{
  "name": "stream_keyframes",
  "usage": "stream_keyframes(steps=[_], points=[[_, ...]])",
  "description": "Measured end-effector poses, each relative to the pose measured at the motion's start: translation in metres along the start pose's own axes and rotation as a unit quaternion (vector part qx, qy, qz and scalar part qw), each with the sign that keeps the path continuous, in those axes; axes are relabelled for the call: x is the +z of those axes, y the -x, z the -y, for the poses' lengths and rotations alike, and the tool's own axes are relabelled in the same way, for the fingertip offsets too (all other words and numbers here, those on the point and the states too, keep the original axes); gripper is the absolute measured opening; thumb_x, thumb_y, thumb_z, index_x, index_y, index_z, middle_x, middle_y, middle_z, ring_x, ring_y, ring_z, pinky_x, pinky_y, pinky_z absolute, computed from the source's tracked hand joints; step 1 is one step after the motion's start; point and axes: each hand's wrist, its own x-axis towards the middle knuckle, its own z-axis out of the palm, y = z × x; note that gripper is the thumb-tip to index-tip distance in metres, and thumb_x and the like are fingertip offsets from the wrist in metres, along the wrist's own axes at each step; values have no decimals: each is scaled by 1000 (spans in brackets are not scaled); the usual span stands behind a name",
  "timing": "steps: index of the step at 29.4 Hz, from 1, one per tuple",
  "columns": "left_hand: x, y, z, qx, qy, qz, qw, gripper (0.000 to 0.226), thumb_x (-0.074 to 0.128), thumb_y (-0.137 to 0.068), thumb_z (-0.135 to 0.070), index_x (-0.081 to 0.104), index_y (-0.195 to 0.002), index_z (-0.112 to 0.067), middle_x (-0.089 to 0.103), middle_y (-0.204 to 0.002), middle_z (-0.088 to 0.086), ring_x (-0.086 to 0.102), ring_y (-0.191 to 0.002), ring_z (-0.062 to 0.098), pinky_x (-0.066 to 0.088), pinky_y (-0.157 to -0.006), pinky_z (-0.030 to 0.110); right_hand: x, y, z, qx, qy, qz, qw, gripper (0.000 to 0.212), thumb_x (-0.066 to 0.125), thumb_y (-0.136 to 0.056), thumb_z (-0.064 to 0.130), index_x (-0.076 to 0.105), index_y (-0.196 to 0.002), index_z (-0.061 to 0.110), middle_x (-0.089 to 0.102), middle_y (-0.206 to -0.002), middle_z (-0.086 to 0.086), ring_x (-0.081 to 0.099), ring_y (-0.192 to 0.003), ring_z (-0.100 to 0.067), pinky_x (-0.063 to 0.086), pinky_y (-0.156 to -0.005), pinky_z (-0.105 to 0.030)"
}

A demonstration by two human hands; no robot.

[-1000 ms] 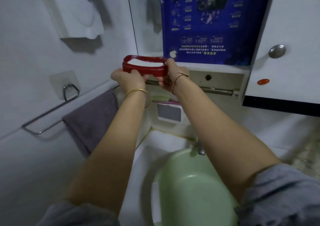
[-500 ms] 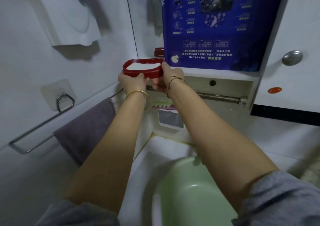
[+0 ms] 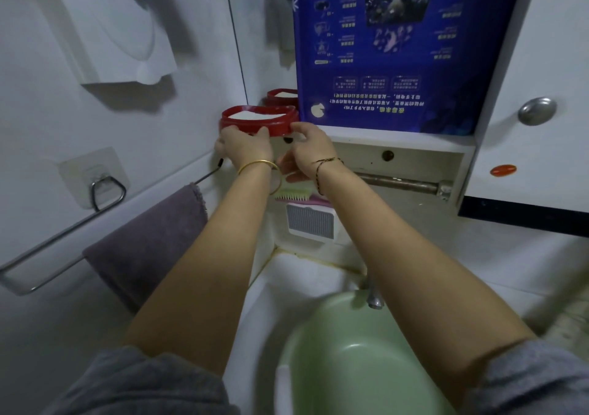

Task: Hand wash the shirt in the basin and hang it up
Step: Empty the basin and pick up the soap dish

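Left grip [image 3: 245,145] and right grip [image 3: 307,143] both clasp the red soap dish [image 3: 255,127] at the shelf's [image 3: 398,136] left end

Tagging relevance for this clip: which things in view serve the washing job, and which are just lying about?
Job: red soap dish, gripped by left hand, right hand at its end; green basin; tap.
Lying about: purple towel; brush; blue poster.

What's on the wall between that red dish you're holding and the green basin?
Head view, below the red dish: a green brush on a pink ledge, a white slatted box under it, then the tap above the green basin.
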Motion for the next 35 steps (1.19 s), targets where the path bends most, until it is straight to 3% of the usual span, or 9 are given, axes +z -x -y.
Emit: stream_keyframes(steps=[5, 7, 11, 15, 18, 21, 23, 27, 35], points=[[0, 12, 10, 135, -183, 43, 973, 45, 55, -91, -12, 40, -132, -5, 30, -143, 14, 37, -129, 28, 33, -108, 34, -1, 0, -2, 7, 16, 11, 1000, 57, 38, -95, -1, 31, -146, 24, 66, -92, -12, 66, -71, -21, 59, -63, -32], [1, 16, 22, 207, -219, 41, 953, 46, 49, -90, -3, 40, -134, -6, 29, -146, 12, 32, -133, 27, 30, -111, 35, -1, -2, -4, -1, 23, 0, 1000, 56, 37, -95, -1, 32, -145, 24, 64, -110, -14, 65, -70, -19, 58, -58, -29], [6, 22, 37, 269, -289, 69, 916, 61, 51, -89, -1, 28, -144, -9, 17, -155, 12, 18, -141, 29, 21, -117, 43, 0, -5, -11, -44, 88, -36, 994, 56, 40, -92, -3, 35, -143, 21, 56, -130, -12, 61, -108, -29, 57, -83, -43], [6, 21, 40, 271, -361, 112, 885, 75, 56, -88, -5, 13, -149, -13, 4, -158, 12, 12, -142, 32, 23, -115, 47, -6, 5, -11, -149, 246, -87, 954, 45, 46, -94, 5, 43, -137, 17, 57, -127, -5, 58, -109, -21, 52, -89, -35], [4, 22, 38, 266, -370, 122, 882, 81, 58, -85, -3, 11, -150, -16, 2, -158, 11, 9, -143, 31, 21, -116, 49, -12, 10, -12, -242, 429, -169, 854, 35, 47, -94, 12, 50, -129, 16, 55, -123, -6, 53, -110, -22, 45, -86, -30], [0, 19, 35, 254, -366, 121, 887, 82, 56, -84, 1, 10, -150, -17, 0, -158, 13, 6, -144, 32, 17, -117, 48, -13, 6, -14, -260, 527, -167, 792, 39, 50, -92, 12, 50, -131, 15, 50, -134, -6, 39, -128, -27, 32, -107, -38], [-1, 19, 34, 249, -363, 125, 889, 82, 54, -84, 4, 10, -150, -16, 0, -158, 14, 6, -144, 31, 17, -117, 47, -12, 0, -16, -246, 552, -139, 785, 46, 53, -91, 13, 44, -136, 17, 45, -142, -6, 30, -137, -28, 20, -116, -44], [0, 12, 33, 241, -360, 141, 890, 83, 54, -85, 6, 8, -151, -17, 0, -159, 9, 5, -145, 29, 17, -118, 45, -6, -9, -20, -226, 604, -96, 758, 65, 55, -90, 16, 24, -147, 21, 27, -154, -4, 14, -144, -30, 9, -117, -50], [-7, 3, 35, 249, -387, 154, 874, 87, 58, -85, 2, 6, -151, -19, 2, -159, 5, 9, -144, 30, 18, -118, 44, 2, -16, -18, -199, 630, -71, 747, 70, 54, -90, 20, 18, -149, 24, 22, -156, -3, 5, -145, -34, 6, -115, -59]])
